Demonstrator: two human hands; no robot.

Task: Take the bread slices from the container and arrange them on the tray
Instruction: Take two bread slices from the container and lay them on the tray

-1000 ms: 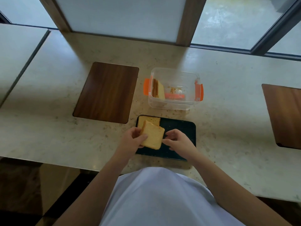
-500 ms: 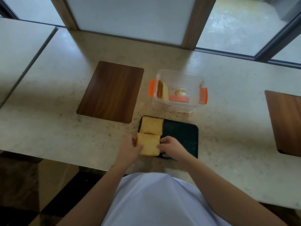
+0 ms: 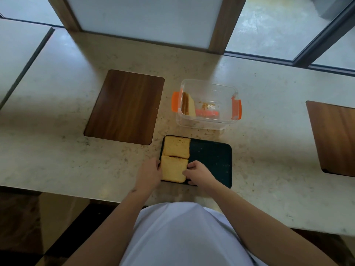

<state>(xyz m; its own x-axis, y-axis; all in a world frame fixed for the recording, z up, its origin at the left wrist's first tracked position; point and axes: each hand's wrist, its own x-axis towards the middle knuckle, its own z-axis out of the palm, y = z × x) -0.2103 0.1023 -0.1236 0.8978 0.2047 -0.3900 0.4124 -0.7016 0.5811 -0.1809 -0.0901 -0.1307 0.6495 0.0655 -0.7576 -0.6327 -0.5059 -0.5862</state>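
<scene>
A: Nearest?
B: Left hand (image 3: 148, 174) and right hand (image 3: 198, 174) pinch the near slice (image 3: 173, 170) by its side edges. It lies flat on the dark tray (image 3: 211, 160); a second ago it was tilted above it.
A: Room?
B: The tray's right half is bare. The far slice (image 3: 176, 146) touches the near one.
A: Beyond?
B: The clear plastic container (image 3: 208, 104) with orange clips holds upright bread (image 3: 189, 105) at its left wall, on the speckled stone counter (image 3: 57, 141).

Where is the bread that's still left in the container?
In the head view, the remaining bread stands on edge against the left wall of the clear container, just behind the dark tray.
</scene>
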